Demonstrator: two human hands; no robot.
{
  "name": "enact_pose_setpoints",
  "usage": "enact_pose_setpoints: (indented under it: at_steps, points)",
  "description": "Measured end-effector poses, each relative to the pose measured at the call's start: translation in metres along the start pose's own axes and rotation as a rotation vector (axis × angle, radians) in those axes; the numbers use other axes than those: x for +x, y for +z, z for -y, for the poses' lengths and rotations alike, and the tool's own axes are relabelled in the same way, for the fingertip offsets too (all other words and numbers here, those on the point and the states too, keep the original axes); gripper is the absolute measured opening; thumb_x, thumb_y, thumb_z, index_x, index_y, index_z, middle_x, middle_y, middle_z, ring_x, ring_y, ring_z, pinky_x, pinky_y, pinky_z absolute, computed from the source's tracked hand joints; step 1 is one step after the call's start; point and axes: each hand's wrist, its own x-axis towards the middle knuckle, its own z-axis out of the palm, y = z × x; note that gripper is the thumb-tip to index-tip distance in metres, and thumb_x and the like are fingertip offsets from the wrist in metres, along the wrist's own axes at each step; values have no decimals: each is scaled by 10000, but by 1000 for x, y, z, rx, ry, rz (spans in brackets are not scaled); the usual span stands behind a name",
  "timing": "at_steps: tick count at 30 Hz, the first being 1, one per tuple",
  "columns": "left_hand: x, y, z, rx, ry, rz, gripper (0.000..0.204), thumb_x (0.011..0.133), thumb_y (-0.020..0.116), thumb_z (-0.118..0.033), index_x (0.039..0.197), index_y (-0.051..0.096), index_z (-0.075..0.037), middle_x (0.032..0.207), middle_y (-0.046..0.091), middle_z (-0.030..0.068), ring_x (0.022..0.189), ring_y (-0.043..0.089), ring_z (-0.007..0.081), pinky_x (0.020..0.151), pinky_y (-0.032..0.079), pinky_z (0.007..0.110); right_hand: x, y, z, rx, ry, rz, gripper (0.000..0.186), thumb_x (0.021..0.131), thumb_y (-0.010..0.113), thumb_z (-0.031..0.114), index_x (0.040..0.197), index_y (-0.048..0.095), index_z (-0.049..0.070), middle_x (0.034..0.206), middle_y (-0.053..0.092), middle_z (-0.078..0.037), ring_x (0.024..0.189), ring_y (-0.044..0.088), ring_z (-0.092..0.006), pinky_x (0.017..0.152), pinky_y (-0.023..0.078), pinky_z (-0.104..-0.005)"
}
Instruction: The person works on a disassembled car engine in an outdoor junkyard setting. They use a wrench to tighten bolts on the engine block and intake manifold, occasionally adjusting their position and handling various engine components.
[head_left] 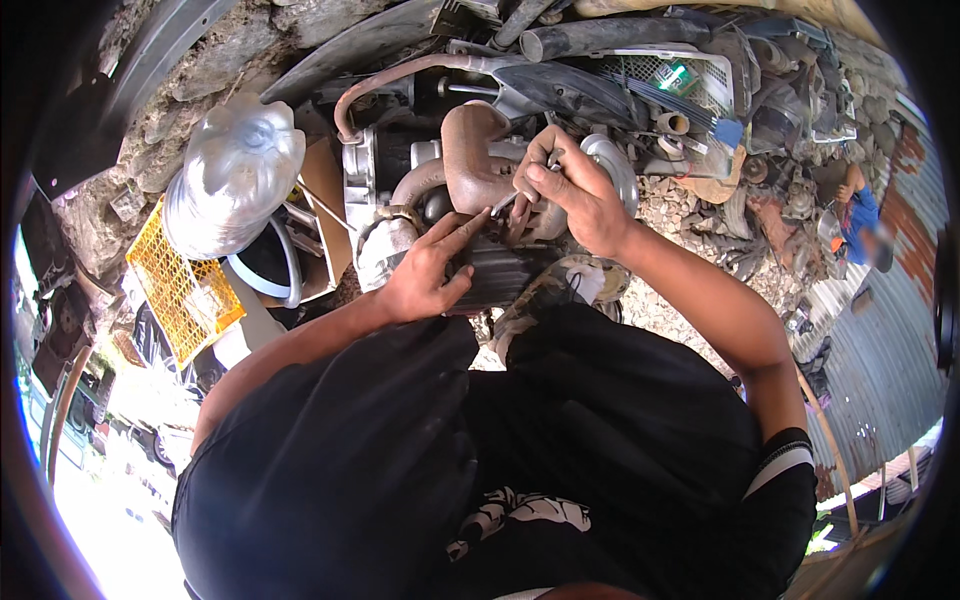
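Note:
A rusty exhaust pipe (472, 150) rises from an engine (362, 172) with grey metal and rusty parts, in front of my knees. Between the thumb and curled fingers of my right hand (585, 200) is a slim metal tool (503, 206), possibly a wrench or a screwdriver. It slants down to the left, beside the rusty pipe's base. With its index finger stretched toward the tool's tip, my left hand (430, 270) reaches in from the left, thumb apart, gripping nothing that I can see. What the tip meets is hidden by my fingers.
At the left stand a large clear plastic bottle (232, 180), a yellow plastic crate (180, 285) and a cardboard box (325, 200). Car parts and a white basket (715, 75) crowd the back. Stones (690, 225) cover the ground at right; farther right is a person in blue (860, 225).

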Motion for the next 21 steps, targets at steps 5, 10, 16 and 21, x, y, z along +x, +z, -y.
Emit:
enact_pose_setpoints:
  at_steps: [5, 10, 16, 21]
  points:
    - [1, -6, 0, -37, -52, 38, 727, 814, 611, -71, 1511, 424, 16, 1212, 558, 232, 1086, 601, 411, 959, 491, 442, -11, 3, 12, -321, 24, -10, 294, 1055, 559, 300, 1091, 498, 14, 952, 662, -111, 830, 690, -155, 686, 565, -303]
    - [0, -5, 2, -28, -40, 94, 728, 834, 644, -88, 1519, 419, 14, 1242, 570, 250, 1101, 616, 417, 965, 499, 426, -29, 3, 12, -405, -37, -54, 301, 1017, 623, 195, 1207, 524, -16, 1107, 679, -171, 983, 728, -206, 825, 621, -340]
    - [0, -6, 10, 10, 48, 169, 788, 849, 671, -104, 1558, 344, 4, 1225, 577, 252, 1039, 638, 418, 914, 526, 425, -23, -6, 6, -362, 8, -81, 320, 997, 650, 183, 1253, 564, 11, 1170, 685, -143, 1006, 722, -200, 825, 618, -336]
    - [-4, 0, 11, 67, 61, 200, 828, 855, 676, -124, 1579, 290, -6, 1200, 578, 248, 1010, 645, 413, 893, 534, 442, 1, -3, 19, -529, 40, -119, 303, 961, 694, 223, 1191, 621, 39, 1073, 711, -173, 931, 730, -281, 746, 583, -363]
